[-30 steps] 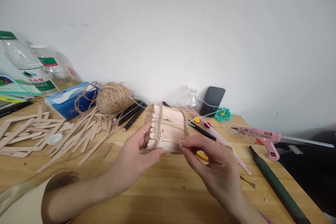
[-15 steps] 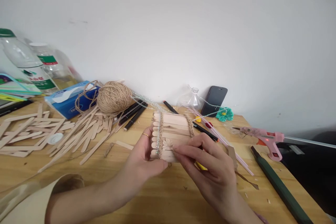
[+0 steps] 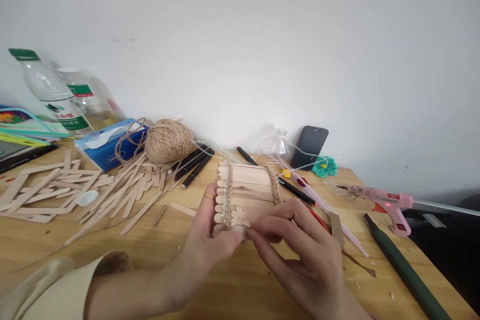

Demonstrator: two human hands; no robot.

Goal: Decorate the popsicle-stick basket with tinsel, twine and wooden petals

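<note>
My left hand (image 3: pixel 210 237) grips a craft-stick panel (image 3: pixel 251 187) by its left and lower edge, thumb in front, other fingers mostly hidden behind. Braided twine runs down both sides of the panel, with a glittery silver strand beside the left braid. A small pale wooden flower (image 3: pixel 239 216) sits low on its face. Just below the flower, the fingertips of my right hand (image 3: pixel 300 240) are pinched together against the panel's lower edge, close to my left thumb. Whatever they pinch is too small and covered to make out.
Loose craft sticks (image 3: pixel 48 190), a twine ball (image 3: pixel 168 141), a tissue pack (image 3: pixel 112 145) and bottles (image 3: pixel 56 95) lie or stand to the left. Rightward are a phone (image 3: pixel 310 146), a teal flower (image 3: pixel 324 166), a pink glue gun (image 3: pixel 386 202) and a dark green tool (image 3: pixel 405 265).
My right fingertips have moved from beside the wooden flower to just below it, showing more of the flower. My left thumb has shifted slightly up and right. The view has shifted a little.
</note>
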